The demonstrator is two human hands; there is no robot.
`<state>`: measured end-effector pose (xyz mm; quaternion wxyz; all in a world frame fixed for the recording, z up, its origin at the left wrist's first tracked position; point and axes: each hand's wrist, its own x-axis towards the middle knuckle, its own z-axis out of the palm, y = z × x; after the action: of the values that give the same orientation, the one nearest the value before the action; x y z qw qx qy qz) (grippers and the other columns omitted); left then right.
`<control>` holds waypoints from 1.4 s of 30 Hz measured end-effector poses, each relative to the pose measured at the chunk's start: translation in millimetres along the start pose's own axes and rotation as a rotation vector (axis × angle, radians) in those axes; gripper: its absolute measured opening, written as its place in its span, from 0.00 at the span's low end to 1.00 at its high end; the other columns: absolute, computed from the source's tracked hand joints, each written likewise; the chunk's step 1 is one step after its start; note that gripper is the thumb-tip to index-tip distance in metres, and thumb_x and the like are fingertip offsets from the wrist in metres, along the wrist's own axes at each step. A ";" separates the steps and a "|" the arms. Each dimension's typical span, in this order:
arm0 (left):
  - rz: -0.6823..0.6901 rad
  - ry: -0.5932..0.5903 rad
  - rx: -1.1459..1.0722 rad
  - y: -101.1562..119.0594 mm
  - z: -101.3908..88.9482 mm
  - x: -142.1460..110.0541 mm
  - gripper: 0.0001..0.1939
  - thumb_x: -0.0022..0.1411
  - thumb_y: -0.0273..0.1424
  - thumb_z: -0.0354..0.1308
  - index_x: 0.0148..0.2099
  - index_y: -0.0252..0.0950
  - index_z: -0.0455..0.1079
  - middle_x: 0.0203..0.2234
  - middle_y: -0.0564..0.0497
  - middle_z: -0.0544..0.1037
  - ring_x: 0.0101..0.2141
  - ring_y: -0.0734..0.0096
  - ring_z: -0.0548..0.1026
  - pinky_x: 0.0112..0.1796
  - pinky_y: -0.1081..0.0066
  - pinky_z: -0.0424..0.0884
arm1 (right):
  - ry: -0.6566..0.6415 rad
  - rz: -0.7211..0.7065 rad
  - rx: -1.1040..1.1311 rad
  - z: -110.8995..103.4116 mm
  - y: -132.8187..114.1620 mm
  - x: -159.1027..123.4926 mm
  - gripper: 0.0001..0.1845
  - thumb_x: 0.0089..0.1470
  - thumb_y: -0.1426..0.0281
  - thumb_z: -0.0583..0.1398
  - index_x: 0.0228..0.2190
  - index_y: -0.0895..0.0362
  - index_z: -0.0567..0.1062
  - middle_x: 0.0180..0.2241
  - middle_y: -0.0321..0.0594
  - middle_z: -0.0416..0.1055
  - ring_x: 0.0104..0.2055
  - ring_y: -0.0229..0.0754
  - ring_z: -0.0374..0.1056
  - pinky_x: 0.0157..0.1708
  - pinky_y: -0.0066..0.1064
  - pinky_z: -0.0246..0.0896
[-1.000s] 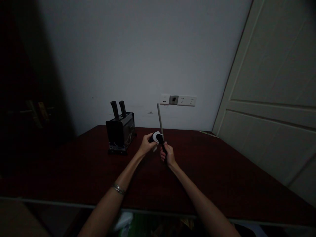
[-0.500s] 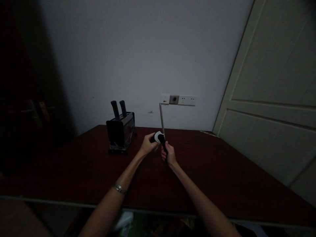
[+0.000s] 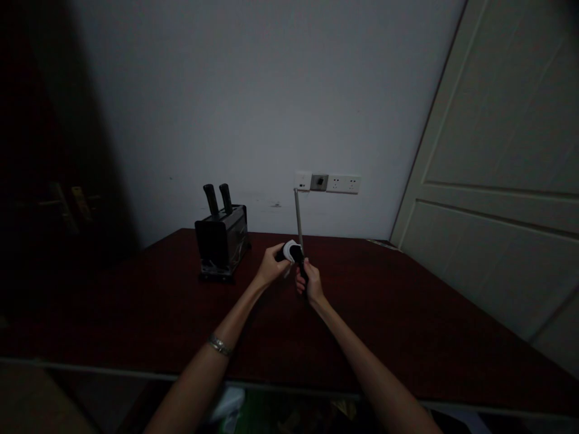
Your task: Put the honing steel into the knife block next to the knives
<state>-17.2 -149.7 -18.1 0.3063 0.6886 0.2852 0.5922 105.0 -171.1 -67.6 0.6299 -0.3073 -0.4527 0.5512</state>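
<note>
In my right hand point(image 3: 311, 281) is a knife point(image 3: 298, 217) with a black handle, its fingers closed around the grip. The long, narrow grey blade points up, leaning slightly left, and shows almost edge-on. My left hand point(image 3: 270, 265) is closed on a small black-and-white object point(image 3: 292, 251), curved on top, whose exact kind I cannot make out. That object sits against the lower end of the blade, just above my right hand; the dim light hides whether they touch. To the left stands a dark knife block point(image 3: 221, 241) with two black-handled knives point(image 3: 217, 199) upright in it.
A dark red-brown table point(image 3: 384, 313) lies under both arms. Behind it rises a pale wall with sockets and a switch point(image 3: 335, 183). At the right is a panelled white door point(image 3: 497, 241), and a dark door with a handle point(image 3: 63, 205) is at the far left.
The blade's tip has shifted slightly to the right. My right hand has moved a hair the same way, while my left hand keeps its hold on the black-and-white object.
</note>
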 end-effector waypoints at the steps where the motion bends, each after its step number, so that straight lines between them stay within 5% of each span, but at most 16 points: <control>1: -0.007 0.008 -0.009 -0.1 -0.4 0.3 0.14 0.38 0.26 0.56 0.33 0.30 0.73 0.26 0.52 0.74 0.29 0.70 0.69 0.33 0.73 0.65 | -0.007 0.001 -0.003 0.2 0.8 -0.2 0.29 0.39 0.42 0.57 0.21 0.56 0.63 0.09 0.23 0.50 0.08 0.26 0.43 0.06 0.19 0.39; 9: -0.012 0.095 -0.104 2.3 -3.9 1.0 0.11 0.37 0.27 0.55 0.28 0.31 0.71 0.21 0.54 0.70 0.25 0.73 0.66 0.29 0.74 0.64 | -0.023 0.010 0.032 -0.7 -1.1 1.9 0.28 0.40 0.43 0.57 0.22 0.56 0.63 0.09 0.22 0.49 0.08 0.26 0.42 0.06 0.19 0.39; 19: -0.017 0.346 -0.141 -1.5 -8.3 4.9 0.05 0.39 0.27 0.55 0.24 0.32 0.66 0.17 0.58 0.65 0.20 0.79 0.60 0.22 0.79 0.56 | -0.157 -0.023 -0.002 -1.9 -7.2 -0.5 0.20 0.45 0.54 0.60 0.29 0.52 0.58 0.12 0.21 0.57 0.09 0.28 0.46 0.06 0.17 0.42; 27: 0.032 0.292 -0.102 -1.4 -6.3 3.6 0.06 0.39 0.26 0.55 0.25 0.32 0.66 0.19 0.57 0.66 0.22 0.78 0.61 0.24 0.78 0.58 | -0.067 -0.129 -0.045 -2.7 -6.0 3.8 0.19 0.43 0.56 0.63 0.26 0.56 0.63 0.19 0.29 0.66 0.13 0.30 0.58 0.08 0.20 0.50; 42: 0.162 0.114 0.091 -1.1 -2.5 -2.2 0.08 0.46 0.26 0.54 0.33 0.32 0.68 0.25 0.53 0.70 0.27 0.74 0.66 0.30 0.75 0.63 | -0.046 -0.207 -0.135 -2.8 -0.9 9.5 0.21 0.46 0.51 0.58 0.24 0.56 0.67 0.19 0.31 0.61 0.17 0.30 0.55 0.15 0.22 0.49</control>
<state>-20.0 -150.5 -20.1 0.2090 0.6877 0.2724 0.6397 107.7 -161.8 -65.7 0.6508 -0.2882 -0.5324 0.4583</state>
